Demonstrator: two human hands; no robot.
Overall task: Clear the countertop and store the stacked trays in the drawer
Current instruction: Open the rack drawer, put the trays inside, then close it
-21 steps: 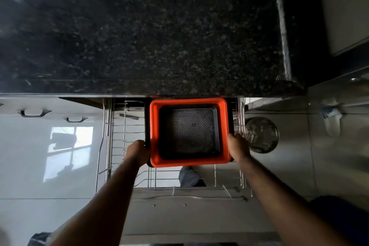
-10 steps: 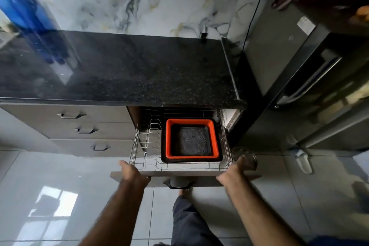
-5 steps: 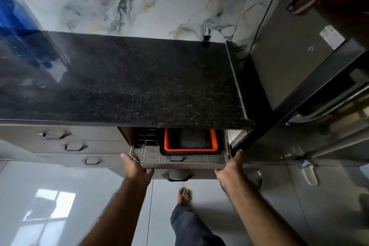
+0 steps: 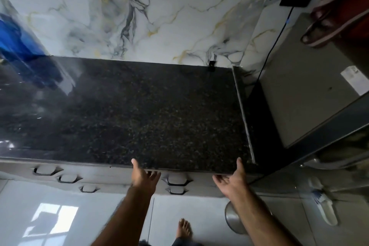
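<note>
The black speckled granite countertop (image 4: 139, 110) fills the middle of the view with nothing on it. Below its front edge the drawer front (image 4: 196, 182) with its dark handle (image 4: 176, 180) sits flush with the cabinet, shut. The orange and black stacked trays are hidden from view. My left hand (image 4: 144, 176) hovers at the drawer's left side, fingers spread. At the drawer's right side, by the counter's corner, my right hand (image 4: 232, 180) is also spread. Neither hand holds anything.
Other drawer handles (image 4: 47, 171) line the cabinet to the left. A grey appliance (image 4: 311, 94) stands at the right with a black cable (image 4: 273, 42) down the marble wall. A steel bowl (image 4: 232, 218) and a white slipper (image 4: 324, 205) lie on the tiled floor. Blurred blue object (image 4: 18, 42) at far left.
The drawer with the trays slid fully in and shut. Both hands left its front edge and now hover open. The view rose above the countertop.
</note>
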